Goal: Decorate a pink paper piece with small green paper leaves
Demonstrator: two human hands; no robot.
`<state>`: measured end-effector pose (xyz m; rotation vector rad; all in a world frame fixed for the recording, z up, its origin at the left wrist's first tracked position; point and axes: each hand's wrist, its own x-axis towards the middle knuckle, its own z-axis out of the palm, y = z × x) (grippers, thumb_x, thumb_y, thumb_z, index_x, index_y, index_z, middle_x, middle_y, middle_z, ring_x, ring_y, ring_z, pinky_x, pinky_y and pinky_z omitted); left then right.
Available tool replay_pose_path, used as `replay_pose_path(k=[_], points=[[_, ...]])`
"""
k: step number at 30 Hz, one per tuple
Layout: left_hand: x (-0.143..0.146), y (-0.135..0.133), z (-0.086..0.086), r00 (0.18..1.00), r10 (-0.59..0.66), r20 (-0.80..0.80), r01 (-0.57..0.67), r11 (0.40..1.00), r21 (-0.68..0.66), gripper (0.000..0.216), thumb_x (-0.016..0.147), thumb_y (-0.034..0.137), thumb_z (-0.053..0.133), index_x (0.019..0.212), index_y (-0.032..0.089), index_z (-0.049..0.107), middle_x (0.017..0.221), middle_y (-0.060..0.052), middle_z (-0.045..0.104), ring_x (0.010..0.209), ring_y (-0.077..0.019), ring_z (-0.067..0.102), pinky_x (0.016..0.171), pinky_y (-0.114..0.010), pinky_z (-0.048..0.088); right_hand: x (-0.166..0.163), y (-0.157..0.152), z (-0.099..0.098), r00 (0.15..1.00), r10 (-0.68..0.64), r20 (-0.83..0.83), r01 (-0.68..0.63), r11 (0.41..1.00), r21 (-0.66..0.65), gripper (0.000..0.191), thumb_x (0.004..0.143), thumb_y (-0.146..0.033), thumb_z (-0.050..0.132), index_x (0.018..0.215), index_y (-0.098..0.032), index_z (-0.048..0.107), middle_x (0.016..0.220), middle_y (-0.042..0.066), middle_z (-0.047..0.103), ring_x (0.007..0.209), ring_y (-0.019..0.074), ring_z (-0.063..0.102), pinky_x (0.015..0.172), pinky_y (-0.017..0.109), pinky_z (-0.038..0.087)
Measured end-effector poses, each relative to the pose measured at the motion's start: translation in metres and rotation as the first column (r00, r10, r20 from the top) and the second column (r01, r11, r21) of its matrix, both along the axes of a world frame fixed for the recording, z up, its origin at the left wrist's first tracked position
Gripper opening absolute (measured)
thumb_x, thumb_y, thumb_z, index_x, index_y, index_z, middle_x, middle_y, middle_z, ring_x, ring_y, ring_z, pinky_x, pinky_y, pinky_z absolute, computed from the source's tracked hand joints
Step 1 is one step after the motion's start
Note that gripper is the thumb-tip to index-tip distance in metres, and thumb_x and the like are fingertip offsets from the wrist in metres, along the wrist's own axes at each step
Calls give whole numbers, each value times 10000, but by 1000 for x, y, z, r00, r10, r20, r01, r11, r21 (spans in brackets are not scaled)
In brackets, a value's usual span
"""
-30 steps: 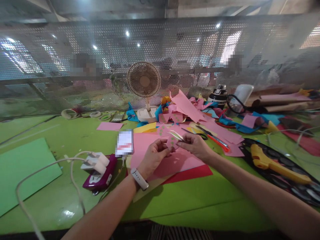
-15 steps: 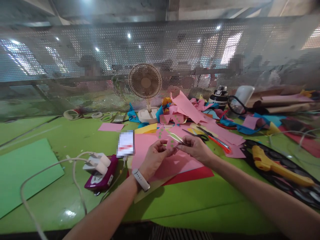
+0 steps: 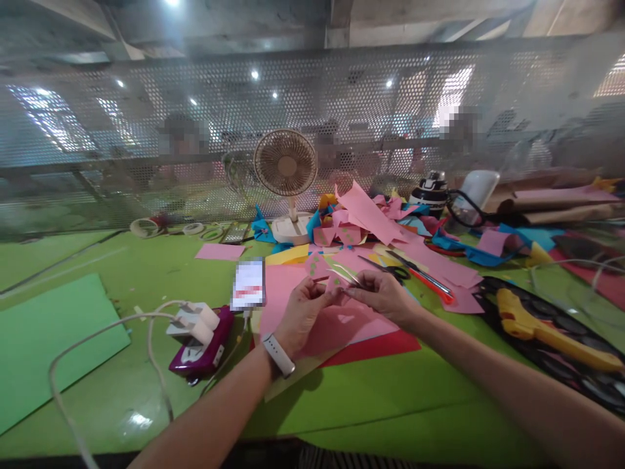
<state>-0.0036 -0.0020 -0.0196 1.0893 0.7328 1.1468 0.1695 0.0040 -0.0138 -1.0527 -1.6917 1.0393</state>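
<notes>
My left hand (image 3: 308, 307), with a white band on its wrist, pinches a small pink paper piece with green spots (image 3: 334, 281). In my right hand (image 3: 385, 296) is a pair of metal tweezers (image 3: 347, 275). Their tips point left, over the paper piece. My right fingertips are close against the piece's right edge; whether they touch it I cannot tell. Beneath both hands lie a large pink sheet (image 3: 364, 326) and a red sheet (image 3: 390, 346). Black-handled scissors (image 3: 399, 271) and an orange utility knife (image 3: 434, 286) rest to the right.
A phone (image 3: 248, 283) and a purple power strip (image 3: 205, 348) with cables are on the left, beside a green sheet (image 3: 63, 345). Behind stand a fan (image 3: 286, 163), a paper-scrap heap (image 3: 368, 212) and a bottle (image 3: 430, 194). A yellow glue gun (image 3: 547, 329) lies on a black tray at right.
The whole view has shifted slightly down and to the right. Both hands keep nearly the same pose, with the spotted paper and the tweezers still held.
</notes>
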Motion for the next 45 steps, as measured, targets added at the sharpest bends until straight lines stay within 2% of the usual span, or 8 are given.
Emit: replay_pose_path(k=[5, 9, 13, 23, 29, 34, 39, 45], points=[[2, -1, 3, 999, 6, 54, -2, 997, -72, 245, 671, 230, 709, 871, 139, 603, 838, -24, 653, 730, -116, 601, 692, -238, 449, 0, -4, 2, 999, 34, 13, -33, 995, -92, 284, 722, -442, 592, 699, -162, 552, 527, -65, 375, 458, 63, 303, 402, 203, 221], [3, -1, 3, 998, 44, 38, -41, 995, -88, 206, 652, 268, 722, 713, 124, 589, 642, 5, 623, 583, -87, 558, 598, -215, 416, -2, -7, 4, 998, 52, 30, -49, 995, -90, 268, 720, -426, 602, 696, -162, 559, 533, -60, 371, 472, 66, 309, 396, 201, 209], [3, -2, 2, 995, 92, 43, -90, 995, -37, 244, 635, 270, 735, 674, 139, 532, 558, 30, 584, 552, -90, 547, 621, -236, 421, -5, -9, 4, 998, 51, 24, -48, 992, -121, 289, 711, -453, 601, 707, -166, 567, 508, -67, 362, 443, 61, 294, 385, 202, 211], [4, -5, 6, 991, 130, 17, -131, 991, 33, 229, 671, 249, 704, 740, 144, 513, 636, 5, 607, 586, -109, 569, 631, -264, 444, -6, -8, -1, 999, 34, 3, -34, 992, -121, 296, 724, -451, 592, 745, -155, 590, 499, -61, 387, 428, 56, 311, 367, 194, 212], [1, -4, 6, 977, 160, 140, -154, 987, -53, 267, 682, 345, 682, 860, 187, 562, 883, -14, 629, 833, -151, 599, 765, -295, 456, 2, -5, 3, 1000, 1, 29, 1, 996, -87, 285, 725, -447, 590, 721, -162, 580, 495, -66, 385, 422, 53, 311, 366, 185, 253], [-8, 8, 2, 946, 227, 233, -215, 974, -74, 195, 715, 358, 644, 811, 190, 614, 818, 11, 632, 816, -130, 602, 837, -309, 441, 8, -1, 5, 1000, -28, -2, 27, 996, -89, 290, 715, -444, 602, 760, -158, 596, 477, -73, 377, 406, 53, 299, 365, 192, 238], [-9, 13, -3, 954, 211, 212, -201, 977, -67, 135, 683, 249, 689, 793, 183, 645, 832, 9, 646, 830, -113, 592, 859, -290, 431, 13, 6, 8, 977, -150, -152, 141, 988, -67, 285, 680, -434, 642, 687, -172, 530, 461, -87, 347, 389, 46, 261, 352, 198, 182], [-9, 9, -2, 987, 152, 53, -148, 987, -68, 181, 694, 298, 677, 829, 179, 663, 867, -28, 655, 849, -140, 588, 818, -294, 446, 21, 16, 9, 965, -194, -176, 206, 977, 54, 253, 721, -406, 613, 701, -171, 521, 488, -75, 369, 417, 57, 312, 370, 201, 223]])
